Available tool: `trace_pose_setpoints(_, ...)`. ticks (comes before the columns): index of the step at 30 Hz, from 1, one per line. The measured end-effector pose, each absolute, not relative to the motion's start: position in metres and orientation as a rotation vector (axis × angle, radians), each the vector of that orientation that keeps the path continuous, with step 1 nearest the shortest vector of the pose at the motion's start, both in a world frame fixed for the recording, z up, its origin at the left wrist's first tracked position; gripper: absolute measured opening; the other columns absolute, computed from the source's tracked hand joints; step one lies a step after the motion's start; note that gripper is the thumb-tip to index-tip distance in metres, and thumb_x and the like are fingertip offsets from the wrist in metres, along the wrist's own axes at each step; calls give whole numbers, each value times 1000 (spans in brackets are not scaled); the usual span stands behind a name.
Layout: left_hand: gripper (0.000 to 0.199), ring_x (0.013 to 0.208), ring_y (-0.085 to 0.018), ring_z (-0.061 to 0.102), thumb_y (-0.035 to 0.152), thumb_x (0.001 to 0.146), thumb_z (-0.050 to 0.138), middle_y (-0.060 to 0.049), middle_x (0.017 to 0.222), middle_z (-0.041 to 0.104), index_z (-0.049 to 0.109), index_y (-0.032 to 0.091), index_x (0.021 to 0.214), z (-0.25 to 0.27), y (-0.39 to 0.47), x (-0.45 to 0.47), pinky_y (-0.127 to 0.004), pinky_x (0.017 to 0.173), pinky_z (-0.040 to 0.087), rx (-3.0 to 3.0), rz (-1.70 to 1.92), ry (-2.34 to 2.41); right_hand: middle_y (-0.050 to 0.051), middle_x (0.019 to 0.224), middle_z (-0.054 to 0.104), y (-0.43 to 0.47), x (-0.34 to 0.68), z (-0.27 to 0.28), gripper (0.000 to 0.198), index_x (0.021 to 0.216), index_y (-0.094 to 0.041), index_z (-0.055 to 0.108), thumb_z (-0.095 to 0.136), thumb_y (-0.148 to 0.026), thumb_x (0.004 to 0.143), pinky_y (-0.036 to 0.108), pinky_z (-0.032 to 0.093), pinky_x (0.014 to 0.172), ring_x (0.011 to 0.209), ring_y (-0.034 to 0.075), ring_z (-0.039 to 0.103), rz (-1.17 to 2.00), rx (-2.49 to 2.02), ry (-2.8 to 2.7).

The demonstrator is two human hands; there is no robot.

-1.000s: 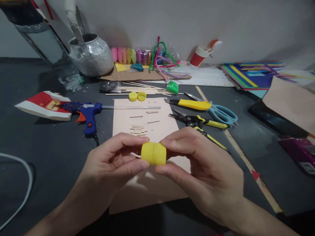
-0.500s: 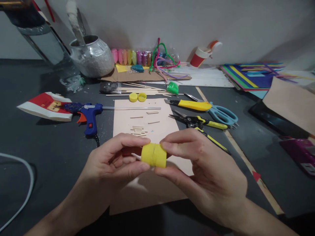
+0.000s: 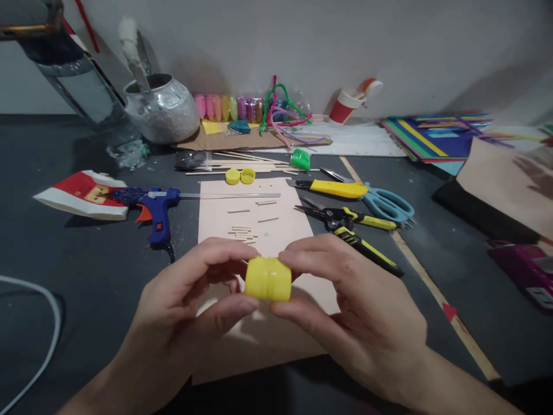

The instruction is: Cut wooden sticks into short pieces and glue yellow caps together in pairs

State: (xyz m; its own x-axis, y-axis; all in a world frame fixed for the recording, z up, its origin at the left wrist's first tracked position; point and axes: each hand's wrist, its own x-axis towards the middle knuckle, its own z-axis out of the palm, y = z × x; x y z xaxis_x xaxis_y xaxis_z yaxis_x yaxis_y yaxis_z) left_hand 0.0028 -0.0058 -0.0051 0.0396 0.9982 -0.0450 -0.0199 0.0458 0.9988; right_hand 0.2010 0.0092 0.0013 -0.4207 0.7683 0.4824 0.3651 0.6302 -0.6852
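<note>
Between my two hands, above a pale sheet of paper (image 3: 263, 351), is a short yellow cylinder (image 3: 268, 279) made of two bottle caps joined end to end, a seam around its middle. My left hand (image 3: 190, 305) pinches its left end between thumb and fingers. Its right end is gripped by the thumb and fingers of my right hand (image 3: 345, 294). Several short cut sticks (image 3: 242, 231) lie on the paper beyond my hands. Two more yellow bottle caps (image 3: 233, 176) sit at the paper's far edge.
A blue glue gun (image 3: 159, 210) lies left, its glue stick reaching over the paper. To the right are a yellow utility knife (image 3: 337, 188), blue-handled scissors (image 3: 389, 203) and black-yellow cutters (image 3: 363, 219). A metal kettle (image 3: 162, 109) and a bottle (image 3: 82, 80) stand behind.
The joined caps have turned a little in my fingers, so a different stretch of the seam shows. My left hand has shifted slightly left and down. The camera view has tilted slightly.
</note>
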Motion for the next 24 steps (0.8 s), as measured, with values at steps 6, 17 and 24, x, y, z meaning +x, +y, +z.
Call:
trace_pose_setpoints(6, 20, 82, -16, 72, 20, 72, 84, 1, 99, 75, 78, 28, 89, 0, -3, 5, -17, 69, 59, 1005, 1087, 1189, 7, 105, 66, 7, 204, 0, 32, 116, -22, 58, 72, -21, 88, 26, 57, 79, 91, 17, 67, 555, -891, -2106)
trace_pose_setpoints(17, 22, 81, -16, 73, 18, 69, 86, 1, 97, 76, 79, 28, 87, 0, -4, 7, -18, 70, 60, 899, 1080, 1175, 5, 105, 64, 6, 204, 1, 29, 112, -20, 58, 73, -17, 87, 21, 55, 78, 89, 13, 66, 540, -887, -2128)
trace_pose_setpoints(24, 21, 83, -19, 74, 19, 68, 87, -1, 96, 77, 78, 24, 87, 0, -3, 6, -22, 70, 61, 920, 1058, 1181, 6, 106, 65, 4, 205, 0, 30, 114, -24, 58, 71, -18, 88, 25, 58, 73, 87, 17, 66, 554, -907, -2133)
